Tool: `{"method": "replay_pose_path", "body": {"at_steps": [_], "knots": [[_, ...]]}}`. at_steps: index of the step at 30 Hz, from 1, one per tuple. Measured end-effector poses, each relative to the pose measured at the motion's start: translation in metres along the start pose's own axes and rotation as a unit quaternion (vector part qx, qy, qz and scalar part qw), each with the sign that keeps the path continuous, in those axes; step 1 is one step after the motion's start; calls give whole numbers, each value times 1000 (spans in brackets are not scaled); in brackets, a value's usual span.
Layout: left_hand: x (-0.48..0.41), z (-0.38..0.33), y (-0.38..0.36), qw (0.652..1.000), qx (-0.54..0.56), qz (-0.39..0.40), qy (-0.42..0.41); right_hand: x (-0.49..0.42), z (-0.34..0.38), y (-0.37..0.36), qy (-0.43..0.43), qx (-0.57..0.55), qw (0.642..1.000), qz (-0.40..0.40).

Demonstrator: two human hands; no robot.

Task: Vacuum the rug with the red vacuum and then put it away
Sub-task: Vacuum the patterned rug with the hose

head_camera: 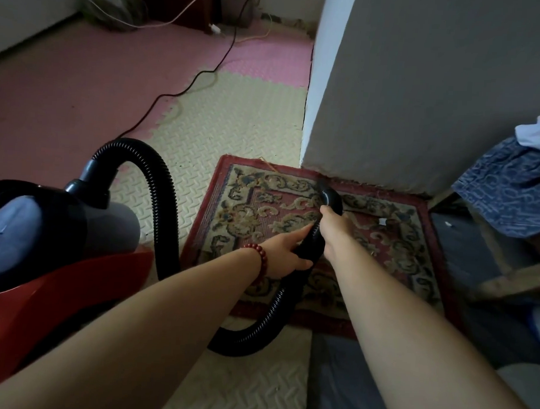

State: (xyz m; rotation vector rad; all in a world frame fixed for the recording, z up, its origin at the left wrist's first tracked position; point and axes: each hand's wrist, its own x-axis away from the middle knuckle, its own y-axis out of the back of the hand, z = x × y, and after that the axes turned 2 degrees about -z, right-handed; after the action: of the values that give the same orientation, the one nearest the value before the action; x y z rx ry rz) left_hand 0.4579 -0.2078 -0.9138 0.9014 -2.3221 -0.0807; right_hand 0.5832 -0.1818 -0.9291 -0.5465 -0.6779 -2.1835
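Right hand (pixel 332 228) & left hand (pixel 287 254) curled round hose (pixel 161 182), its end on rug (pixel 399 248) nr wall (pixel 419 102); red vacuum (pixel 61 276) at my left. Risk, I judge: suction lifts rug edge, hose tugs vacuum.

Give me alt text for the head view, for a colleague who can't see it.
The left hand and right hand both grip a black ribbed hose whose end points down at a patterned red rug beside a wall corner. The red vacuum sits to the left on foam floor mats, its cord trailing away across the floor.
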Motion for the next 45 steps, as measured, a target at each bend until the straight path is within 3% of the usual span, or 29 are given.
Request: {"method": "replay_pose_path", "body": {"at_steps": [10,25,35,45], "knots": [[1,1,2,999,33,10,17,3,1,2,-7,15,1000,-8],[24,-2,-5,994,58,91,18,21,4,38,-44,44,998,11],[26,-22,-26,993,18,119,4,27,7,66,-45,109,993,-20],[38,-24,-25,993,18,113,8,28,7,67,-52,137,989,5]]}}
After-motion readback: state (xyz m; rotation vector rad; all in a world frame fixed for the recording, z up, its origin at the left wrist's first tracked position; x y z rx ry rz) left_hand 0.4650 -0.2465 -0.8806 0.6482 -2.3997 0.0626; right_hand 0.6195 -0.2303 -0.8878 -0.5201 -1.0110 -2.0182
